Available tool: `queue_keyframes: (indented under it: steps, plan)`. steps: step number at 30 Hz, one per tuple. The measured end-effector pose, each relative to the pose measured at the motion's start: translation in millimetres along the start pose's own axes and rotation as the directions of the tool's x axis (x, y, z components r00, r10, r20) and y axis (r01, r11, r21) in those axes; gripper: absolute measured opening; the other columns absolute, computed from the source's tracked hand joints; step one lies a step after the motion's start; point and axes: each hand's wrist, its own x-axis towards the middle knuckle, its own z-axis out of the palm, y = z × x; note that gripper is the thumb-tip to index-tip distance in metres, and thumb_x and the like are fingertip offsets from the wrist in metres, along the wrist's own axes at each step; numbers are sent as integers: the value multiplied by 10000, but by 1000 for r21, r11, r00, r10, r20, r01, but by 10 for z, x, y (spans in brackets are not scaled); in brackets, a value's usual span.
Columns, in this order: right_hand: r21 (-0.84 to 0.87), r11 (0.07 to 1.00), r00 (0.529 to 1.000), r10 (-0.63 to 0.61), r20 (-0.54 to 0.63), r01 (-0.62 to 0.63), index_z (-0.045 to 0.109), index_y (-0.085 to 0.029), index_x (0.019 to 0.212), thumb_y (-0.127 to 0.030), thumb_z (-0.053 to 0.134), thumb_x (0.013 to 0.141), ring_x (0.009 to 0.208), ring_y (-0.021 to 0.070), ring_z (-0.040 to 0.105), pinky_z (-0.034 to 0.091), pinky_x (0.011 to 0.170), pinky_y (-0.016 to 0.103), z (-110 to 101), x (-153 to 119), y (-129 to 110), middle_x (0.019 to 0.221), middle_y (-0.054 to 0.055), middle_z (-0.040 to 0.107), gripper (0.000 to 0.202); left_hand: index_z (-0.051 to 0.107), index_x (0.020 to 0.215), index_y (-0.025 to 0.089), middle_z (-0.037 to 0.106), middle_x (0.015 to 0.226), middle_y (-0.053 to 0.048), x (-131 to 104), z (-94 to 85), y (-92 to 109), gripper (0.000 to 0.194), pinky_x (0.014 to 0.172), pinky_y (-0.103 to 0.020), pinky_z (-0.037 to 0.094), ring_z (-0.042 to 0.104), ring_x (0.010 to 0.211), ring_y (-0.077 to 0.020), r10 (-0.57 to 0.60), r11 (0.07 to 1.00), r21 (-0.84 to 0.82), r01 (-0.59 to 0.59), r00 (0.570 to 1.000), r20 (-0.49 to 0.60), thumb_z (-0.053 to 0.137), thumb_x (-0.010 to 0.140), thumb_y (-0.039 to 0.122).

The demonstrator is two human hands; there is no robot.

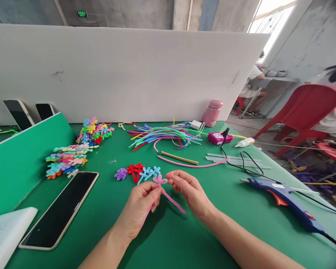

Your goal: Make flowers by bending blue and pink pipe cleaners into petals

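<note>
A pink pipe-cleaner flower (160,180) is held just above the green table (212,239), near the middle of the view. It is pinched below its petals between the thumb and fingers of the left hand (140,205), and a loose pink tail (173,200) is left slanting down to the right. The right hand (189,190) is poised just beside the petals, its thumb and fingertips brought close together; whether anything is gripped there cannot be told.

Just beyond the hands, a purple flower (121,174), red flowers (135,172) and light-blue flowers (149,173) are laid side by side. Farther back, a curved pink strand (190,164) is set near a tan stick (179,157), behind which a bundle of multicoloured pipe cleaners (165,135) is spread.

To the left, colourful flowers (65,160) are heaped, and a dark-screened phone (60,211) is laid flat. To the right, translucent sticks (238,160) and a blue glue gun (282,201) are placed. At the back, a pink bottle (212,113) is stood before a white panel (128,74).
</note>
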Motion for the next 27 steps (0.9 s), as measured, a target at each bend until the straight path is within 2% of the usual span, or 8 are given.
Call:
queue_keyframes:
  steps: [3,6,11,16,21,24,27]
  plan:
    - [-109,993,990,-36,138,51,586,-137,743,-372,589,723,629,98,427,331,594,227,24,-21,-10,674,-5,516,236,514,578,146,332,459,66,-10,7,-26,234,437,-219,204,266,457,-64,-21,996,84,18,999,43,573,735,309]
    - [-118,991,984,-37,175,58,549,-131,668,-362,586,729,586,87,401,321,562,225,46,-26,5,625,-17,485,242,520,604,137,306,495,65,-13,-1,-57,239,443,-227,167,226,477,-63,-43,994,100,35,995,89,562,745,326]
    - [-106,992,976,-45,211,69,520,-130,632,-364,584,733,570,81,393,323,552,225,40,-27,-5,606,-19,477,263,538,670,133,298,517,65,-30,6,-40,150,463,-224,166,219,481,-58,-86,994,-49,98,976,201,558,753,256]
    - [-144,985,961,-56,270,98,522,-128,665,-348,555,760,575,85,395,326,545,228,11,-49,-19,628,-12,477,242,539,637,128,286,483,78,-62,37,3,118,474,-210,193,213,454,-46,-120,964,-194,183,947,297,577,728,193]
    - [-138,989,973,-27,228,60,525,-126,647,-374,550,754,578,84,382,315,556,228,19,-28,-9,615,-16,466,271,513,605,141,318,458,73,-50,40,-35,160,486,-214,226,248,457,-56,-117,960,-223,172,964,238,552,748,199]
    - [-175,984,990,0,141,25,531,-126,645,-403,550,741,552,77,342,283,530,219,21,-4,-5,582,-30,428,294,501,573,144,378,475,50,-34,42,-38,203,489,-218,250,313,482,-70,-101,981,-145,129,977,189,544,755,222]
    - [-191,981,994,10,109,11,508,-130,623,-415,548,735,531,72,303,249,504,216,12,6,4,552,-44,383,309,540,644,143,427,535,33,-29,36,-18,158,524,-221,290,367,533,-84,-97,992,-69,109,983,155,542,758,252]
